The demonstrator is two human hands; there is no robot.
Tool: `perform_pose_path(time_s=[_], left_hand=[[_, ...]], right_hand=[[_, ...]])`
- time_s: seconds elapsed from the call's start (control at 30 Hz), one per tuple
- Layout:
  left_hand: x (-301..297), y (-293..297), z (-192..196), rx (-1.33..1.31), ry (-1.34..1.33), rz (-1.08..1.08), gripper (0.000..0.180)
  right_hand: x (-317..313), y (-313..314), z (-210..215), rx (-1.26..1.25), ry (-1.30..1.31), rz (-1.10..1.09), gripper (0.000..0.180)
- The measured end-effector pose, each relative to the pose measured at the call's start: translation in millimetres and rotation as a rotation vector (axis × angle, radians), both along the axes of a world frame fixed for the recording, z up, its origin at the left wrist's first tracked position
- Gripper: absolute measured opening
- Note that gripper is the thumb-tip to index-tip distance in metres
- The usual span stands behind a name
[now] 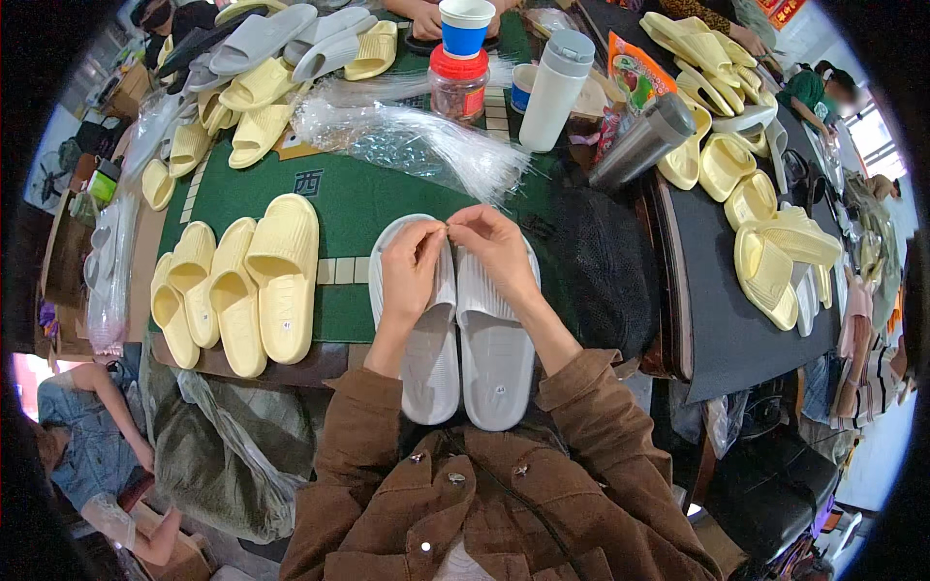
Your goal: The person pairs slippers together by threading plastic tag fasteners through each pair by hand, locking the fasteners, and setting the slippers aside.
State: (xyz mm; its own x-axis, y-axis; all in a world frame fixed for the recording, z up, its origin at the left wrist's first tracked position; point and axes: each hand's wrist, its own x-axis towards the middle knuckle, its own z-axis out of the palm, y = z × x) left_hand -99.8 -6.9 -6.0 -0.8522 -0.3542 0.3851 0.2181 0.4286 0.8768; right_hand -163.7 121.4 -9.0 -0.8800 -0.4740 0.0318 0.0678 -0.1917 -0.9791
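**Both grips pinched over one grey pair**

Left grip (410, 266) and right grip (496, 257): I have fingertips drawn together, meeting in the middle. I cannot tell what, if anything, is pinched between. Directly beneath lie the grey slides (496, 387), side by side, toe ends under the grips, heels reaching past the near edge of the table (368, 194).

Table topped in green. Beyond the grips, a bundle of thin clear strands (484, 160). To my right, a second, dark-topped table (717, 320). Co-worker's hands (426, 19) at the far side; a seated person (92, 436) lower left.

Counts: grey slides below the grips, two; yellow slides (282, 281) lined up at left, four; red-lidded jar (459, 82), one; white bottle (557, 97), one; steel tumbler (644, 140), one. Piled slides overlap; I leave those uncounted.
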Motion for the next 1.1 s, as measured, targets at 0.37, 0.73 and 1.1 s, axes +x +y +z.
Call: perform_pose_path(time_s=[0.37, 0.73, 1.1], left_hand=[[0.8, -0.5, -2.1, -0.017, -0.009, 0.012, 0.013], [1.8, 1.2, 4.7, -0.023, 0.013, 0.015, 0.012], [1.2, 0.0, -4.1, -0.066, 0.046, 0.036, 0.009]], right_hand=[[4.4, -3.7, 6.3, 0.024, 0.036, -0.058, 0.01], [3.7, -4.1, 4.1, -0.014, 0.038, -0.091, 0.009], [1.3, -1.9, 5.3, 0.143, 0.058, 0.009, 0.011]])
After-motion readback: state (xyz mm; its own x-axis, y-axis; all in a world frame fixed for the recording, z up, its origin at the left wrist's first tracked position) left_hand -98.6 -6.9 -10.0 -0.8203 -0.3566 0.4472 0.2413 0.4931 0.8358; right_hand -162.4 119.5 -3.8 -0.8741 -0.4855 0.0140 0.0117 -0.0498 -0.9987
